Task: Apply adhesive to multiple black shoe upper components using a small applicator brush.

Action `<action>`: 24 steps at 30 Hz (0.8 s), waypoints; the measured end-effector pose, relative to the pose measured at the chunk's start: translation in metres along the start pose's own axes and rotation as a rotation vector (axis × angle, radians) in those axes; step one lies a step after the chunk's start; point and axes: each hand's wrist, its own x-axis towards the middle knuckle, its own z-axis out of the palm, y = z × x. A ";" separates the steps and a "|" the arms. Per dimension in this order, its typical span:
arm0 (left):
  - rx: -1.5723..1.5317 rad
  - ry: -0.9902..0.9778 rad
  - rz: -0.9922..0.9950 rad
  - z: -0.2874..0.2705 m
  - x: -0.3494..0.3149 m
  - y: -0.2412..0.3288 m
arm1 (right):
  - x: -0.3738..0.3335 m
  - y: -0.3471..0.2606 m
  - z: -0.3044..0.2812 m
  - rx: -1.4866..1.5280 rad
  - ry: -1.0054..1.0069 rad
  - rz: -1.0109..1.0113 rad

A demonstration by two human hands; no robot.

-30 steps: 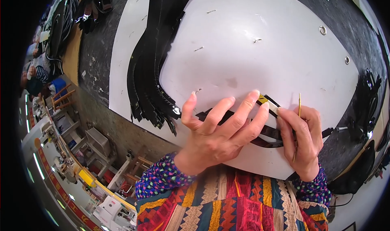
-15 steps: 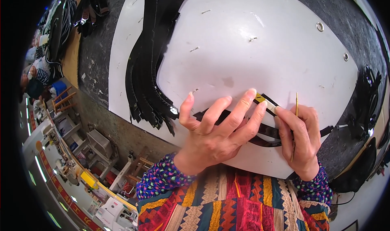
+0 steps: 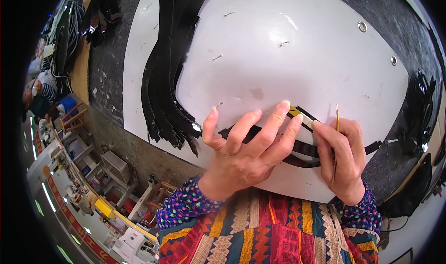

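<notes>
My left hand point(image 3: 251, 152) is spread over a curved black strip point(image 3: 304, 148), with its index and middle fingertips beside a small yellow piece point(image 3: 294, 111). Pinched between thumb and index finger of my right hand point(image 3: 341, 157) is the end of a whitish strip point(image 3: 306, 120) that runs from the yellow piece along a black edge. A thin brass-coloured stick point(image 3: 337, 115) with a pointed tip is also tucked in the right hand's fingers, standing upright. My left palm hides part of the black strip.
A white board point(image 3: 241, 73) with metal eyelets point(image 3: 362, 26) lies under the work on a dark, worn table point(image 3: 109, 73). A bundle of black strips point(image 3: 169, 73) rests on the board's left side. More black strips point(image 3: 420, 110) lie at the right. Machines and stools stand at lower left.
Both hands keep nearly the same pose on the strip. The board and bundle appear shifted slightly left in view; nothing has visibly been let go or picked up.
</notes>
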 end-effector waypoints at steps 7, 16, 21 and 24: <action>0.011 -0.002 0.007 0.000 0.000 0.000 | -0.001 0.000 0.001 0.009 -0.001 0.012; 0.022 0.007 0.015 0.000 0.000 0.000 | -0.002 0.000 0.000 0.011 -0.010 0.028; 0.035 0.015 0.025 0.001 -0.001 0.001 | -0.003 0.000 0.000 0.022 -0.007 0.030; 0.032 0.013 0.020 0.000 -0.002 0.002 | -0.004 -0.001 -0.001 0.019 -0.006 0.033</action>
